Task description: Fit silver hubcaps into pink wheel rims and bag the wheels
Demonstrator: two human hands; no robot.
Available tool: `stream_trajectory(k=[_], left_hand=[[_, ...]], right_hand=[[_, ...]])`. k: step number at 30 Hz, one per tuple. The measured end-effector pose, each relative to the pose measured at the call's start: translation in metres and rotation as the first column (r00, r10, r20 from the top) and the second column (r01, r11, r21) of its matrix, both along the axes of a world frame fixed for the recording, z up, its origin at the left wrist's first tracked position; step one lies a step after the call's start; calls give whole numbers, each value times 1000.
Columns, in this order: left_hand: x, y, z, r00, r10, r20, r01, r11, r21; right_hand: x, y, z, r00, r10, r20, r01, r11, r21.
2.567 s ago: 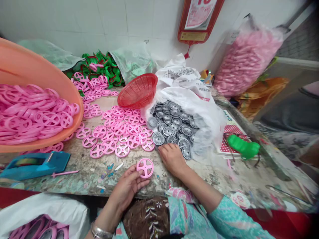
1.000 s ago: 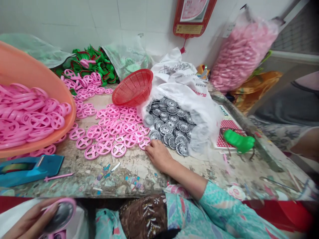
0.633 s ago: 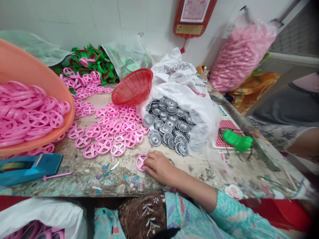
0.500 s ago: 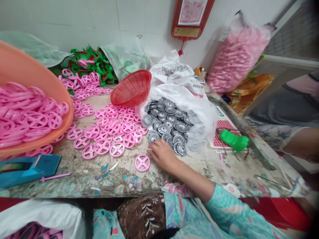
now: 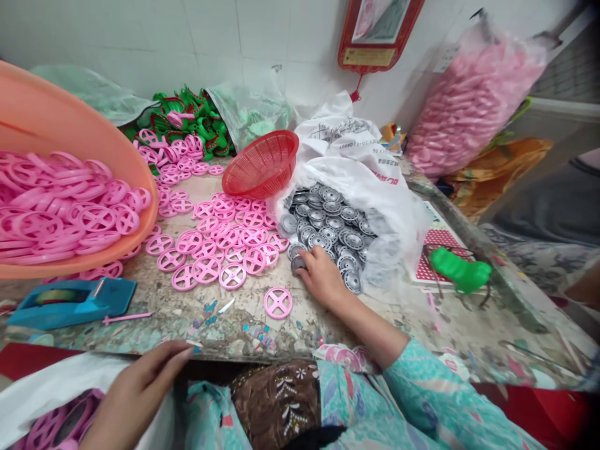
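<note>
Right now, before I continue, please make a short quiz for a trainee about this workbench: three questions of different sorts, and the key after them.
1. Which hand touches the silver-grey round discs in the white plastic sack, left or right?
2. True or false: the single pink plastic wheel lies apart from the other pink wheels on the stained workbench.
3. What colour is the round mesh basket?

Key: 1. The right hand. 2. True. 3. Red.

The pink plastic wheels (image 5: 278,302) look glossy, the grey discs (image 5: 320,241) metallic, the worktop (image 5: 154,337) rough and stained.
</note>
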State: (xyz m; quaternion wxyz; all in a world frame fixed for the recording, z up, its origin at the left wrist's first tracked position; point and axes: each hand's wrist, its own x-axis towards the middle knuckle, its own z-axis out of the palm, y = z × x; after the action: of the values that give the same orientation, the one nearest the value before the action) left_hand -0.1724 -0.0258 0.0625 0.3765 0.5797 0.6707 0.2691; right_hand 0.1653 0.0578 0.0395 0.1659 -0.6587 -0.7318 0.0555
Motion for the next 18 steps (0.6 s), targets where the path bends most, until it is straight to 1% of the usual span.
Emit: stream_trajectory(k=[2,3,5,6,7,8,9,10,12,14,16,18], left_hand=[[28,12,-12,991,-135,-14,136,991,19],[43,17,-17,979,-202,-36,203,977,60],[72,26,-27,949,-294,-110,309,938,159],[84,29,-30,934,-322,-156,349,916,196],[94,32,-34,920,-335,-203,377,900,220],[102,35,-37,908,-338,-248,395,889,232],[107,37,-40,896,-336,-290,407,882,236],[112,39,-42,886,-330,-325,414,879,235],[116,41,-46,870,-317,-377,420,878,231],[117,42,-49,860,-312,-404,423,878,223],[117,41,-51,855,-309,-417,422,881,212],[117,39,-52,851,-310,-423,423,883,204]], right_hand=[[0,-2,-2,972,7,-233,-7,1000,0],[-2,-3,-4,931,10,-364,-16,1000,-12],[-10,-8,-10,804,-7,-594,-42,997,-69],[-15,-12,-13,741,-26,-671,-64,992,-109],[-21,-16,-16,698,-42,-715,-89,986,-144],[-26,-20,-19,687,-41,-726,-116,979,-166],[-32,-24,-21,703,-22,-710,-139,976,-169],[-36,-29,-23,740,11,-672,-157,975,-157],[-42,-36,-23,833,100,-544,-189,976,-111],[-44,-40,-20,897,180,-403,-226,972,-69],[-44,-40,-17,918,230,-322,-262,963,-58],[-44,-37,-15,915,248,-318,-284,956,-72]])
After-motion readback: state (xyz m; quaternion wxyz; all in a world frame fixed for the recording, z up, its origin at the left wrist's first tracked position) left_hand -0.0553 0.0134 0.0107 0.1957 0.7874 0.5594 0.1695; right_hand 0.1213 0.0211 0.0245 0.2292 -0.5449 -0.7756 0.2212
